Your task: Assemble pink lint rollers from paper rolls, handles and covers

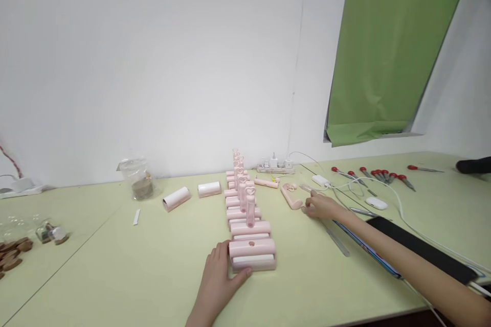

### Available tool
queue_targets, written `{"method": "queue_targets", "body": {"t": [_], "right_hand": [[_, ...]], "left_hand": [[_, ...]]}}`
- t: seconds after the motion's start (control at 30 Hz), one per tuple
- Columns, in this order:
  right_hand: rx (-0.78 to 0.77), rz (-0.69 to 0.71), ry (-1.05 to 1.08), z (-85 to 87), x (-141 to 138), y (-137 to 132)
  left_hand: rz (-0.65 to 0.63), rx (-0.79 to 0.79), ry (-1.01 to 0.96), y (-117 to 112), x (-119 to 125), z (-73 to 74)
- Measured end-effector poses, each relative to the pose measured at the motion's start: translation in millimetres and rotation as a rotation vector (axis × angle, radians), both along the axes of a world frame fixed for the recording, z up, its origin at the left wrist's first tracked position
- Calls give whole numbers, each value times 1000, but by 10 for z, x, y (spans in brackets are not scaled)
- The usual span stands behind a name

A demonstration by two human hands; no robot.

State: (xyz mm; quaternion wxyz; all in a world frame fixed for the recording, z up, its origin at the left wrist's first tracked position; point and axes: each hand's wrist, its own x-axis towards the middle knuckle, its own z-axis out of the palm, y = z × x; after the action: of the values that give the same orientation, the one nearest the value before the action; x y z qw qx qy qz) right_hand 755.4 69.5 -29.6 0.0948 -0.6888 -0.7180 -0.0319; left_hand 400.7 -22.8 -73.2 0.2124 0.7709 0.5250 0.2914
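Observation:
My left hand (220, 278) grips the left end of the nearest pink rounded case (252, 248), its thumb along the front edge. That case has a small brown-edged hole on top and a white strip below. Behind it, similar pink cases (250, 228) form a row toward the wall, with pink tubes with heart-shaped loops (250, 209) upright on them. My right hand (319, 206) reaches out to the right, fingers bent together; what they pinch is too small to make out. Just left of it lies a pink rounded part (291, 197) with a small heart-shaped piece against it.
Two white-and-pink rolls (176, 199) and a plastic bag (140, 181) lie at left. Brown pieces (13, 255) sit far left. A power strip (274, 167) stands by the wall. Red-ended tools (379, 175), cables, a white case (376, 203) and a black slab (418, 248) occupy the right.

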Motion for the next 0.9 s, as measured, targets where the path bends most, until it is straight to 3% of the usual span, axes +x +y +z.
{"method": "queue_targets", "body": {"t": [0.17, 0.27, 0.4, 0.57, 0.9], "right_hand": [[217, 13, 65, 282, -87, -120], [408, 51, 412, 493, -355, -346], [195, 233, 822, 572, -977, -663], [98, 458, 765, 452, -1508, -794], [104, 495, 679, 451, -1571, -776]], "left_hand": [[12, -3, 21, -21, 8, 9], [32, -4, 44, -39, 14, 10], [36, -4, 29, -53, 14, -5], [43, 0, 25, -52, 17, -20], [42, 1, 31, -53, 24, -17]]}}
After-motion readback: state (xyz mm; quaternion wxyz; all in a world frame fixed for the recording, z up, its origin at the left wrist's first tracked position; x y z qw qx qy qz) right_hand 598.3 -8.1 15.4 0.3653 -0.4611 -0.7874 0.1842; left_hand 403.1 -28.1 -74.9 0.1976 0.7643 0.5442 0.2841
